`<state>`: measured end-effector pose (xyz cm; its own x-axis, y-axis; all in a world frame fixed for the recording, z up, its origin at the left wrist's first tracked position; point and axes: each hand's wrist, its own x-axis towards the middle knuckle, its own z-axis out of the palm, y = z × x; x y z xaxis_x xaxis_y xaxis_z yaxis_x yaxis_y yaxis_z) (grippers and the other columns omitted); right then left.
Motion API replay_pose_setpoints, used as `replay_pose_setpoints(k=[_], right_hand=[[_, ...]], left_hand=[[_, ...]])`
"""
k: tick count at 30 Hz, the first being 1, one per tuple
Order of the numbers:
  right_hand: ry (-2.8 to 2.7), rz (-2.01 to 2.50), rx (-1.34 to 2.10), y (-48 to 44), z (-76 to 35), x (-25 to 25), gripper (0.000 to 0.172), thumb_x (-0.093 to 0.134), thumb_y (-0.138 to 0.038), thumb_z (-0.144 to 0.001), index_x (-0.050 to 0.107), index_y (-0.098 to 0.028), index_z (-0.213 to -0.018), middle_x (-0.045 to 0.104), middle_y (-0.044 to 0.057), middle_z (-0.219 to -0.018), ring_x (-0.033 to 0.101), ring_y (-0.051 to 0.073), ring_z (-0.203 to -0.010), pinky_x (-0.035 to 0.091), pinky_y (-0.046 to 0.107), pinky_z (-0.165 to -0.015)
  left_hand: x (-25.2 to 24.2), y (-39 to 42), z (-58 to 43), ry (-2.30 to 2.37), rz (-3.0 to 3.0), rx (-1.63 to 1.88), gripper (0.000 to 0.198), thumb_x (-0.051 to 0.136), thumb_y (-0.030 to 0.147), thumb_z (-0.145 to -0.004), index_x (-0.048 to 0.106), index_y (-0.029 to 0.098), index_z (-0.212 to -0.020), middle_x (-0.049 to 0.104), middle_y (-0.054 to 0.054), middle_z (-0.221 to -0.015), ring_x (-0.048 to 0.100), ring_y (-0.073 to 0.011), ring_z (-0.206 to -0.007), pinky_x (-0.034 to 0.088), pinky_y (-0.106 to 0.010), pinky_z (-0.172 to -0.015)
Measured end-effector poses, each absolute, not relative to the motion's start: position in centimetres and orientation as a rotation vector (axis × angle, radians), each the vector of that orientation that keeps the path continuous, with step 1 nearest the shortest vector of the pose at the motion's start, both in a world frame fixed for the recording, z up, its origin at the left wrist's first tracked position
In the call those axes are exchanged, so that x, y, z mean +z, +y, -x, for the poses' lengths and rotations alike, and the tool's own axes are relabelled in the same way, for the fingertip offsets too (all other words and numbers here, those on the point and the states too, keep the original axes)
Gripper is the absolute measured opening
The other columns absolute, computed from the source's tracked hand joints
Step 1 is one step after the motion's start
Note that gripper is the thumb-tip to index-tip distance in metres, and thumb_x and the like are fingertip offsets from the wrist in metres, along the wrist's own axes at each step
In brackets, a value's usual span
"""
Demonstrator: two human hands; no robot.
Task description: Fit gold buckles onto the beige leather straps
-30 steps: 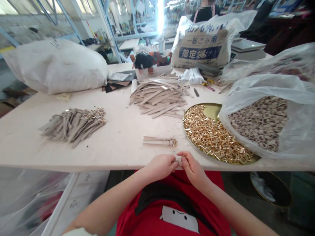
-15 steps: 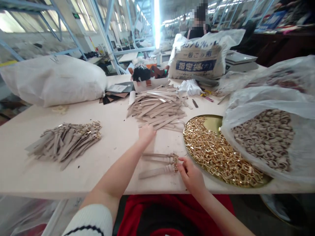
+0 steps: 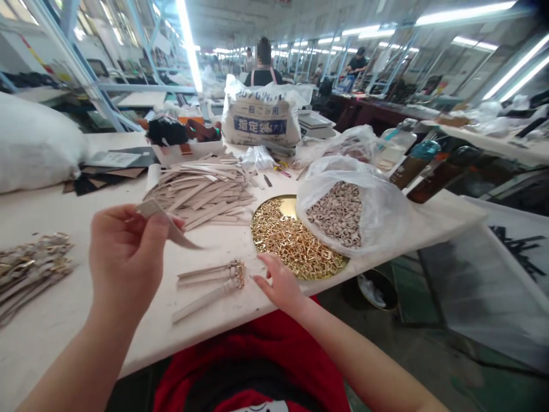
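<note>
My left hand [image 3: 126, 257] is raised over the table, pinching a beige strap [image 3: 182, 237] between thumb and fingers. Just above the tabletop, my right hand [image 3: 277, 280] has its fingers apart and nothing in them. To its left lie a few beige straps with gold buckles [image 3: 210, 286], their buckle ends towards that hand. Behind them spreads a pile of loose beige straps [image 3: 206, 189]. A round gold tray [image 3: 288, 206] full of small gold buckles [image 3: 295, 243] is just beyond my right hand.
A clear plastic bag [image 3: 386, 212] of small beige loops [image 3: 338, 214] overlaps the tray. More buckled straps [image 3: 34, 269] lie at the left. A printed white sack [image 3: 261, 117] and a scale [image 3: 315, 123] stand at the back. The table's front edge runs below my right hand. Other people are farther off.
My left hand has come up from the strap pile with a strap in it. My right hand has drawn away from the buckles. The view has swung to the right.
</note>
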<state>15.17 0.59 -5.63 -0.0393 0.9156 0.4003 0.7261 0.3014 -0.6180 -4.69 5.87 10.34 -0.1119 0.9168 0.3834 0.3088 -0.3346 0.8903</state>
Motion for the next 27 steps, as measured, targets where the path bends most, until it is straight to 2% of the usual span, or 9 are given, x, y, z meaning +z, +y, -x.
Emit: replay_pose_setpoints(k=[2,3,4,8,12,15,19,22,27], right_hand=[[-1.757,1.585,0.185,0.5,-18.6,-4.6,0.025,0.043,-0.029,-0.085,0.052,-0.019,-0.106,0.057,0.009,-0.102,0.057,0.017,-0.077,0.045,0.03,-0.074],[-1.7,1.692,0.09,0.7,-20.7,-4.2,0.022,0.042,-0.028,-0.085,0.054,-0.019,-0.1,0.059,0.007,-0.096,0.056,0.017,-0.078,0.045,0.03,-0.074],[-1.647,1.816,-0.016,0.8,-22.9,-3.8,0.02,0.042,-0.029,-0.085,0.055,-0.019,-0.097,0.059,0.006,-0.093,0.056,0.017,-0.079,0.044,0.029,-0.074],[-1.496,2.024,-0.16,2.0,-31.6,-2.4,0.028,0.035,-0.022,-0.084,0.054,-0.011,-0.101,0.057,0.015,-0.099,0.053,0.022,-0.09,0.041,0.034,-0.079],[-1.56,2.215,-0.117,4.0,-36.2,-2.0,0.026,0.042,-0.019,-0.079,0.062,-0.014,-0.094,0.063,0.011,-0.091,0.056,0.021,-0.086,0.041,0.031,-0.076],[-1.629,2.329,-0.073,5.7,-36.5,-2.7,0.022,0.047,-0.023,-0.077,0.066,-0.017,-0.088,0.064,0.009,-0.09,0.058,0.019,-0.082,0.04,0.028,-0.072],[-1.644,2.452,-0.064,7.2,-35.9,-3.6,0.018,0.052,-0.026,-0.075,0.067,-0.015,-0.077,0.063,0.013,-0.086,0.059,0.022,-0.078,0.04,0.03,-0.067],[-1.673,2.466,-0.063,7.4,-36.1,-3.6,0.019,0.052,-0.026,-0.075,0.066,-0.014,-0.075,0.062,0.013,-0.086,0.059,0.023,-0.079,0.04,0.032,-0.067],[-1.529,2.279,0.035,6.0,-35.7,-2.1,0.019,0.054,-0.034,-0.074,0.06,-0.016,-0.074,0.061,0.006,-0.071,0.057,0.02,-0.069,0.041,0.031,-0.064]], left_hand=[[10.1,3.0,4.0,1.279,-1.529,1.428,0.017,0.052,0.033,-0.079,0.044,0.019,-0.084,0.056,0.006,-0.06,0.051,-0.0081,-0.046,0.042,-0.021,-0.047],[9.2,1.6,3.6,1.233,-1.463,1.341,0.02,0.053,0.034,-0.078,0.042,0.02,-0.087,0.055,0.007,-0.058,0.048,-0.007,-0.042,0.039,-0.02,-0.044],[8.0,0.1,3.1,1.2,-1.392,1.2,0.022,0.054,0.036,-0.077,0.041,0.02,-0.086,0.054,0.008,-0.057,0.046,-0.0061,-0.04,0.036,-0.019,-0.042],[1.9,-5.3,1.2,1.152,-0.985,0.65,0.028,0.057,0.041,-0.072,0.046,0.017,-0.08,0.05,0.006,-0.058,0.043,-0.0045,-0.044,0.035,-0.017,-0.046],[-0.8,-7.9,0.2,0.989,-0.822,0.153,0.028,0.055,0.042,-0.072,0.049,0.015,-0.074,0.047,0.005,-0.049,0.04,-0.0048,-0.039,0.027,-0.017,-0.04],[0.3,-7.0,-0.3,0.956,-0.875,0.193,0.025,0.05,0.039,-0.076,0.05,0.014,-0.075,0.049,0.004,-0.053,0.033,-0.0021,-0.035,0.021,-0.016,-0.037],[2.6,-4.5,-1.4,0.901,-0.803,0.344,0.012,0.05,0.023,-0.075,0.052,0.013,-0.08,0.057,-0.001,-0.072,0.043,-0.0025,-0.044,0.03,-0.015,-0.04],[3.0,-3.2,-2.0,0.843,-0.682,0.376,0.013,0.05,0.016,-0.072,0.053,0.013,-0.084,0.058,-0.003,-0.078,0.048,-0.004,-0.049,0.036,-0.015,-0.043],[2.2,-2.2,-2.5,0.827,-0.591,0.38,0.014,0.049,0.013,-0.071,0.053,0.012,-0.084,0.057,-0.003,-0.079,0.048,-0.0041,-0.05,0.037,-0.015,-0.042]])
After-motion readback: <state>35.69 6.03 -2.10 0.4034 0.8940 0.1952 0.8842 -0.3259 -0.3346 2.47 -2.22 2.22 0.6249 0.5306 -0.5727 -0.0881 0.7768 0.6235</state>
